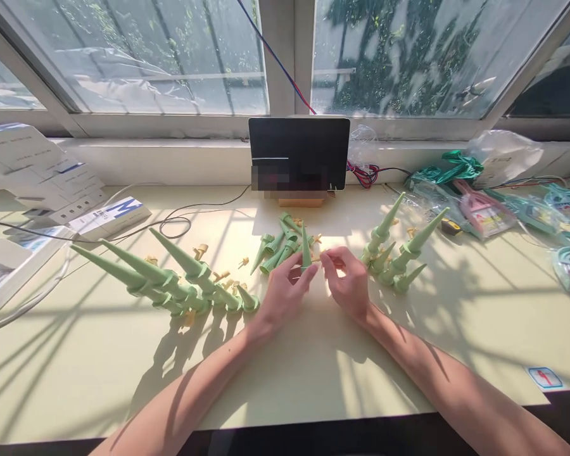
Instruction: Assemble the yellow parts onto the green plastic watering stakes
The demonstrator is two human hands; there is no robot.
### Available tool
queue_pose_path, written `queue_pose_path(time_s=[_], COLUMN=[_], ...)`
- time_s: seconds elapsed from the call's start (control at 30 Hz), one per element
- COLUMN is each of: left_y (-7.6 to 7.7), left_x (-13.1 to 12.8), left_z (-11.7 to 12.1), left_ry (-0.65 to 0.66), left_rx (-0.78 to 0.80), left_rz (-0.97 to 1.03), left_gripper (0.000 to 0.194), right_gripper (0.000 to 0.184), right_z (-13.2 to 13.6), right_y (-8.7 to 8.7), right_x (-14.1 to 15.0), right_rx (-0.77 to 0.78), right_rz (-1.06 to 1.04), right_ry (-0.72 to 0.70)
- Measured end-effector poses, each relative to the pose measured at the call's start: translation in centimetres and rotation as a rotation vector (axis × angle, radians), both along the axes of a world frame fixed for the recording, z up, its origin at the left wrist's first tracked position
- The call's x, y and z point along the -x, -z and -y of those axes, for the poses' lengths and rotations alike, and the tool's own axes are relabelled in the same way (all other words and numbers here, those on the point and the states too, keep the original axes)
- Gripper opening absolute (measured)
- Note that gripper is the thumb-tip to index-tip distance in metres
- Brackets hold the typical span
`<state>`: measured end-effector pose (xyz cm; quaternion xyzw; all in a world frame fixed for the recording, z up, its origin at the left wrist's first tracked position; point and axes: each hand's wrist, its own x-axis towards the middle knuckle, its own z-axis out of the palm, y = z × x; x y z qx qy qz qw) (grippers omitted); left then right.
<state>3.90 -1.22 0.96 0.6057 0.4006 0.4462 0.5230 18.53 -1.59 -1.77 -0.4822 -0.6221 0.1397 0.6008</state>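
Observation:
My left hand (289, 286) is closed around a green plastic cone (306, 246), whose tip points up between thumb and fingers. Close beside it on the right, my right hand (346, 278) pinches a small tan plastic piece (317, 258) against the cone's side; its exact shape is mostly hidden by the fingers. Just beyond both hands lies a loose pile of green cone parts (280, 246) with some tan pieces among them. Joined green cones (171, 278) with tan pieces stand to the left of my left hand. Another cluster of green cones (399, 253) stands to the right.
A black tablet (299, 149) leans upright on a brown stand at the back. White boxes (109, 215) and cables lie on the left. At right are a yellow-black cutter (451, 227), a pink packaged item (483, 209) and plastic bags (508, 155). Windows rise behind the table.

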Motion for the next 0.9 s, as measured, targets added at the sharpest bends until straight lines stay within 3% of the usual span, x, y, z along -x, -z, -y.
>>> queue_pose_path(time_s=[0.17, 0.53, 0.9], left_y=[-0.4, 0.2, -0.2], left_x=[0.3, 0.6, 0.7], left_z=[-0.3, -0.7, -0.5], left_ry=[0.003, -0.039, -0.017], left_rx=[-0.044, -0.064, 0.036], left_rz=[-0.044, -0.050, -0.045], left_gripper=[0.030, 0.028, 0.031], right_gripper=[0.019, 0.018, 0.008], right_z=[-0.1, -0.3, -0.2], right_y=[0.5, -0.1, -0.3], right_x=[-0.2, -0.9, -1.1], right_rx=[-0.002, 0.076, -0.004], right_rz=[0.073, 0.004, 0.033], right_ry=[-0.013, -0.211, -0.206])
